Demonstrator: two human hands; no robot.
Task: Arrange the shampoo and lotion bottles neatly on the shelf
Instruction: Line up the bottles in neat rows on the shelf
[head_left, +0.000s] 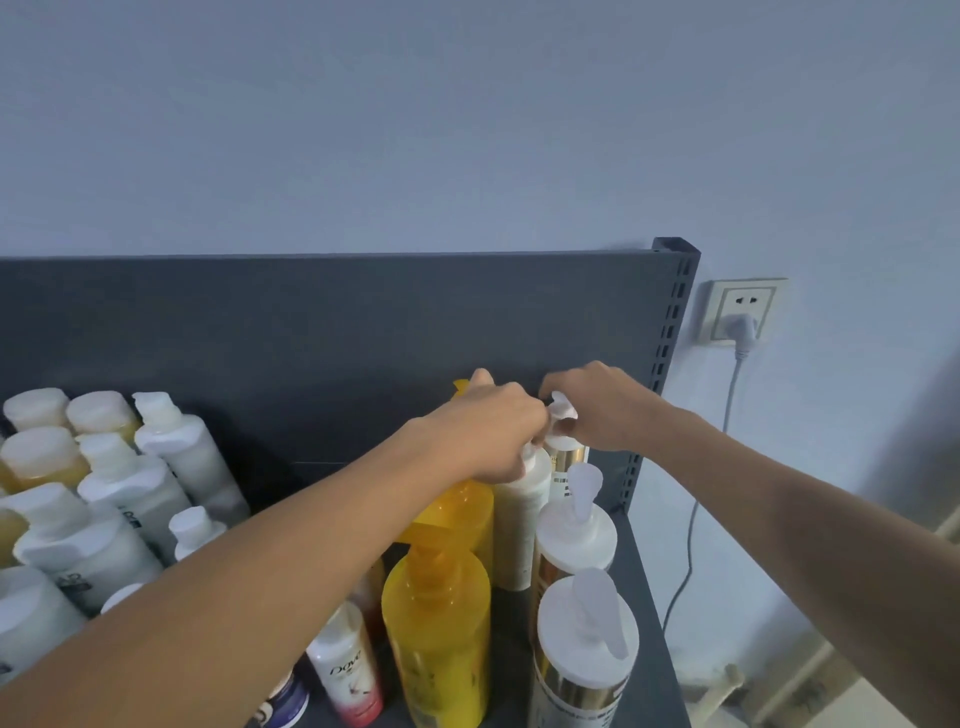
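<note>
My left hand (488, 426) reaches to the back of the dark grey shelf (644, 582) and grips the top of a cream-white pump bottle (522, 519). Just to its right, my right hand (602, 408) closes on the white pump head of a gold bottle (569, 467) at the back right corner. Yellow bottles (441, 629) stand in a column left of them. Two more gold bottles with white pumps (584, 654) line the right edge. White and amber bottles (119, 488) crowd the left side.
The shelf's back panel (337, 322) rises behind the bottles, with a slotted upright post (670, 332) at the right. A wall socket (740, 312) with a plug and hanging cable lies right of the post. A white Dove bottle (348, 670) stands at the front.
</note>
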